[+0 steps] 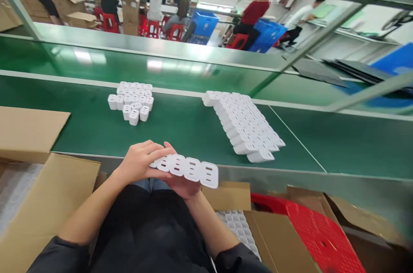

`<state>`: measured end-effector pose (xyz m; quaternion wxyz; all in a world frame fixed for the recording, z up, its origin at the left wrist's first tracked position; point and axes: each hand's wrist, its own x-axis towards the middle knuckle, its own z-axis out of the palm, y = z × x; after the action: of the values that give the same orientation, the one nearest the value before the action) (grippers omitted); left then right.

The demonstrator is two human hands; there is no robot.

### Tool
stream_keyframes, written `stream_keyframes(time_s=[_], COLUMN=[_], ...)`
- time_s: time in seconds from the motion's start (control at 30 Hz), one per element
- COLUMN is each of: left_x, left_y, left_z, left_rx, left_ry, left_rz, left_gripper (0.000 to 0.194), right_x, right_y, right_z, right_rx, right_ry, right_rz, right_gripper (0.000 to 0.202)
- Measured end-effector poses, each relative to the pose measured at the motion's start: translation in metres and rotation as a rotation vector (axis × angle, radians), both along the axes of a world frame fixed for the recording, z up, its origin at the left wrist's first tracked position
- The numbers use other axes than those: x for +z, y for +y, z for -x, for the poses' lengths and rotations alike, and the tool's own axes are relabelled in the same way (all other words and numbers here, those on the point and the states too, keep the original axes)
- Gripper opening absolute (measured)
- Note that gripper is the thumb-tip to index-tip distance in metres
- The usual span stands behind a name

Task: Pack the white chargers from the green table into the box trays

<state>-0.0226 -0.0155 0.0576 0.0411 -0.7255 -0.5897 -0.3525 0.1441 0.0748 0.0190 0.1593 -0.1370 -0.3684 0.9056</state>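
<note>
A row of white USB charger blocks [192,169] is held in front of my body, the faces with port slots turned up towards me. My left hand [140,161] wraps round the left end of the row, its fingers covering part of the last blocks. Underneath, my right hand [185,186] bears the row; most of its fingers are hidden, with one fingertip showing beyond the far side. On the green bench [180,129] stands a loose cluster of similar chargers [130,96] to the left. A larger, tightly packed block of chargers [245,122] stands to the right.
Open cardboard boxes flank me, one at left [29,133] and one at right [277,238] with a white celled tray [238,225]. A red plastic stool [322,234] is at lower right. Metal posts rise beyond the bench; several people sit or stand farther back.
</note>
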Motion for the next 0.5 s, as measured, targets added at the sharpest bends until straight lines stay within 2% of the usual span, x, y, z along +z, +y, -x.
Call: stream_keyframes(time_s=[0.1, 0.23, 0.33, 0.5], left_x=[0.002, -0.003, -0.007, -0.006], left_y=[-0.011, -0.017, -0.014, -0.007], left_z=[0.049, 0.102, 0.125, 0.147], left_rx=[0.15, 0.34, 0.411, 0.391], left_ry=[-0.122, -0.186, -0.162, -0.016], left_rz=[0.052, 0.157, 0.282, 0.367], left_gripper=[0.053, 0.055, 0.054, 0.053], right_x=[0.01, 0.007, -0.004, -0.011], right_y=[0.018, 0.043, 0.058, 0.063], right_z=[0.053, 0.106, 0.125, 0.131], right_rx=[0.118, 0.043, -0.017, -0.018], right_ry=[0.069, -0.047, -0.125, -0.143], right_rz=[-0.042, -0.089, -0.066, -0.051], right_gripper=[0.078, 0.051, 0.043, 0.036])
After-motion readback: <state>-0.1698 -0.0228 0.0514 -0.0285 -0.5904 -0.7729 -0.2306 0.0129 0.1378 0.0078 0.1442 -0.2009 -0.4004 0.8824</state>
